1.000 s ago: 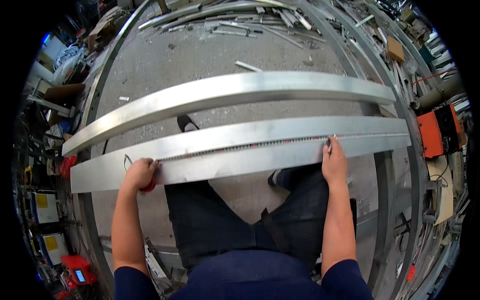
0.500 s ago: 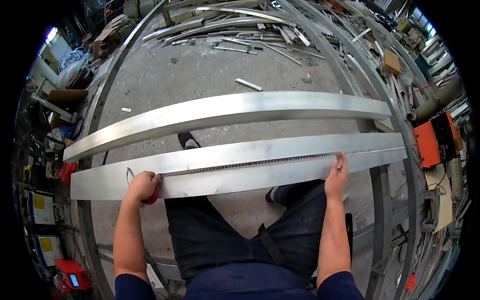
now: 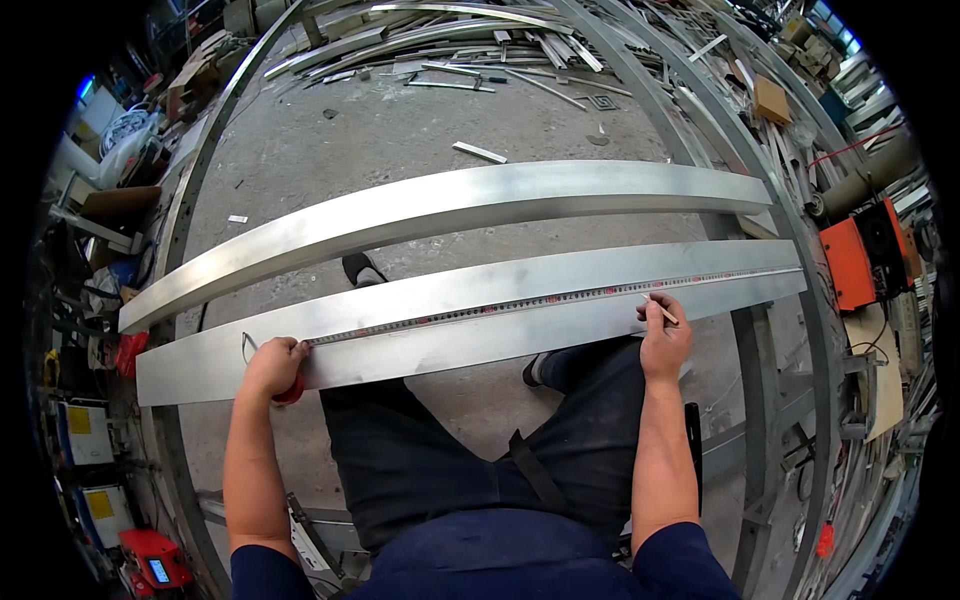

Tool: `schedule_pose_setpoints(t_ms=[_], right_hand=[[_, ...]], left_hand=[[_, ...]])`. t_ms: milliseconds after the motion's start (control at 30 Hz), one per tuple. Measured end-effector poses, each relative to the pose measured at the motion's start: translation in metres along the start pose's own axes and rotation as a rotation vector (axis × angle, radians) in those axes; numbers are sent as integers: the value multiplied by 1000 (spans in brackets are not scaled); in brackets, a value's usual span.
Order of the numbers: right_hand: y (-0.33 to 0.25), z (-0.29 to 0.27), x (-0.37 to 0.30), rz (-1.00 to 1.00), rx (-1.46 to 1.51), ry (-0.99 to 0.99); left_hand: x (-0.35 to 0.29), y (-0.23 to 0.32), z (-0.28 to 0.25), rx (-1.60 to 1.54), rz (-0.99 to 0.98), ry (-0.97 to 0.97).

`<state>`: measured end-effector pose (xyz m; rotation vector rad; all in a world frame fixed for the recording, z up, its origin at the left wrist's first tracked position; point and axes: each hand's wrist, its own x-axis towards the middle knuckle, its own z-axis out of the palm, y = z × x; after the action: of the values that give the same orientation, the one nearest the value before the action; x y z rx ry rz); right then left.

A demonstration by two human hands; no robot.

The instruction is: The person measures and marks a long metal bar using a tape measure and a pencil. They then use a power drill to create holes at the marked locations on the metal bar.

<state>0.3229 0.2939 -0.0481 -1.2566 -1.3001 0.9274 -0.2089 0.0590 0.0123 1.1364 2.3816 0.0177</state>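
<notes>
A long silver metal beam (image 3: 450, 358) with a flat top lies crosswise in front of my lap. Along it runs the extended blade of a tape measure (image 3: 520, 303), its far end at the beam's right end. My left hand (image 3: 270, 368) is closed around the red tape case (image 3: 290, 390), thumb by the blade, at the beam's near left edge. Between the fingers of my right hand (image 3: 664, 342) is a slim pale pencil (image 3: 669, 316), its tip close below the blade. The hand hides part of the pencil. A thin wire loop (image 3: 247, 348) shows beside my left hand.
Parallel beyond it lies a second silver beam (image 3: 450, 205). Both rest across a grey metal frame (image 3: 752, 400). Scrap metal lengths (image 3: 440, 45) lie piled on the floor at the far side. An orange machine (image 3: 850, 265) stands right, a red device (image 3: 155, 560) lower left.
My right hand has turned and drawn slightly left and down, and the pencil now shows in its fingers. My left hand stays at the tape case. The whole view has shifted slightly.
</notes>
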Motion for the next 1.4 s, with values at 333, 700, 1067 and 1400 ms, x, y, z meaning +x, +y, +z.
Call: schedule_pose_setpoints(t_ms=[333,700,1067,1400], right_hand=[[5,-5,3,28,15,-49],[-45,66,15,159,75,-599],[-16,96,-5,30,-155,-653],[-18,105,-6,-51,-241,-601]], left_hand=[[3,-7,3,3,0,-12],[8,-14,8,-21,27,-1],[8,-11,4,-51,16,-53],[6,-6,2,-45,3,-18]])
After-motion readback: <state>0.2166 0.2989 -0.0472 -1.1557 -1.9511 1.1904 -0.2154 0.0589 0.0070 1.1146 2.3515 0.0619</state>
